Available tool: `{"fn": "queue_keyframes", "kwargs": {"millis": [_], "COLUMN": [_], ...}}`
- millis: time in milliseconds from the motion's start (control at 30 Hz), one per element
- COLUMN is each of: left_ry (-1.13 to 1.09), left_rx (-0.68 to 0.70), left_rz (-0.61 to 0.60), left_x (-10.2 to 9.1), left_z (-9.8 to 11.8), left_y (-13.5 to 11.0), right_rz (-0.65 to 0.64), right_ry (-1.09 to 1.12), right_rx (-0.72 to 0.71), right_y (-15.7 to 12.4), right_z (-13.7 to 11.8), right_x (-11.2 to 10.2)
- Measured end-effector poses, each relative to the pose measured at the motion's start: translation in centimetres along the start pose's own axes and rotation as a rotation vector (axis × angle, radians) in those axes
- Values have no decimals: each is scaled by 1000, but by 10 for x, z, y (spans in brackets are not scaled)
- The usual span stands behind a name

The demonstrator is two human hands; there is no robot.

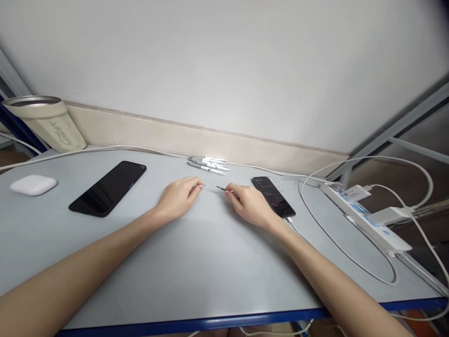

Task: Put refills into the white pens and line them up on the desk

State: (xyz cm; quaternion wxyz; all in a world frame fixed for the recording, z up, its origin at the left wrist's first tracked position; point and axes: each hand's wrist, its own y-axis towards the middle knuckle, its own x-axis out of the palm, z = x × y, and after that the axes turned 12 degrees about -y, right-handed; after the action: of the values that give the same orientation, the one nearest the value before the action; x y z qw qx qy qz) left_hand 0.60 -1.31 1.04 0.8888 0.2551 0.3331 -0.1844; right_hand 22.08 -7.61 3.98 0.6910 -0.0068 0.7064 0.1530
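Note:
My left hand (180, 196) is closed in a pinch above the middle of the desk. A tiny bit of something pokes out past its fingertips, too small to name. Facing it, my right hand (250, 203) grips a thin dark pen refill (220, 187) between thumb and forefinger, its metal tip pointing left. A short gap separates the refill's tip from my left fingertips. Just beyond both hands, several grey-and-white pens (208, 164) lie bunched together. A lit phone (273, 196) with a cable plugged in rests beside my right hand.
To the left lie a black phone (108, 187) and a white earbud case (33, 185). A cream tumbler (52, 124) stands in the back left corner. On the right, a power strip (366, 220) holds chargers, with a looping white cable (336, 245). The desk has a blue front edge (196, 324).

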Motion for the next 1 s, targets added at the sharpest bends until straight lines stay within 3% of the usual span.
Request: {"fn": "queue_keyframes", "kwargs": {"millis": [233,367,500,667,833,1000], "left_ry": [-10,10,15,7,11,12], "left_rx": [51,65,69,73,65,29], "left_rz": [-32,-36,-45,-38,-30,23], "left_x": [1,2,1,2,2,-1], "left_z": [-1,-1,-1,-1,-2,-2], "left_y": [-2,-2,-3,-5,-4,-2], "right_rz": [132,183,164,143,234,291], "right_ry": [-346,-401,-361,-319,-247,109], "right_rx": [125,191,214,174,67,50], "right_y": [-54,-74,-77,-56,-9,33], "right_z": [5,15,24,25,-2,-30], "right_x": [-4,3,9,11,5,12]}}
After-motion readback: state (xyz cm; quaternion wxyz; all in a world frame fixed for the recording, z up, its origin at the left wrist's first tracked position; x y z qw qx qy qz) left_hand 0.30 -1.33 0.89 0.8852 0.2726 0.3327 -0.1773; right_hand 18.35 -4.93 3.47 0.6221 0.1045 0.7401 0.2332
